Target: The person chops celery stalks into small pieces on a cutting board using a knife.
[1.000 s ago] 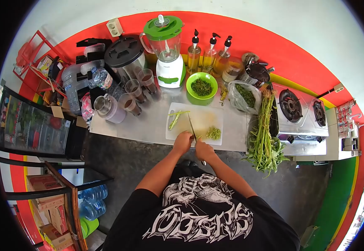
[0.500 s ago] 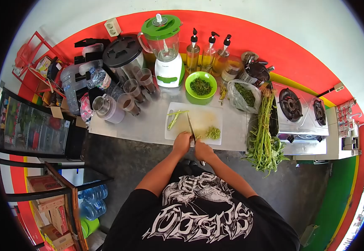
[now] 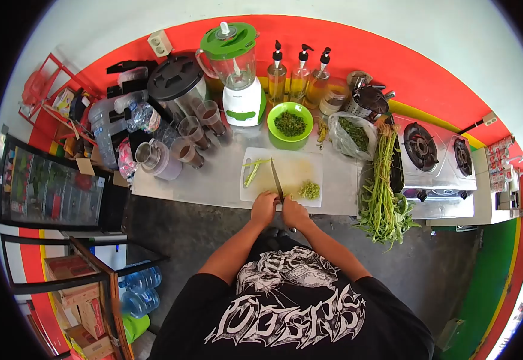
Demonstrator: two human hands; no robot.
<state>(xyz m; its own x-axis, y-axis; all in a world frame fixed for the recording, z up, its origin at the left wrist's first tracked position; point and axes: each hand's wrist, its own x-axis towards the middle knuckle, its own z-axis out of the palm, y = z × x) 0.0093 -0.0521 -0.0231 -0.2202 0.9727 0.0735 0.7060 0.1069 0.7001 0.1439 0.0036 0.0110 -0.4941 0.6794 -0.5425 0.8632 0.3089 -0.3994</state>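
The right hand (image 3: 295, 214) wraps firmly around the handle of a kitchen knife (image 3: 276, 177); the left hand (image 3: 265, 207) curls beside the blade, whether gripping anything I cannot tell. Over the white cutting board (image 3: 300, 170), the knife's long axis runs away from the body, tip forward and slightly left, between chopped stems (image 3: 309, 190) at right and longer stalks (image 3: 251, 174) at left.
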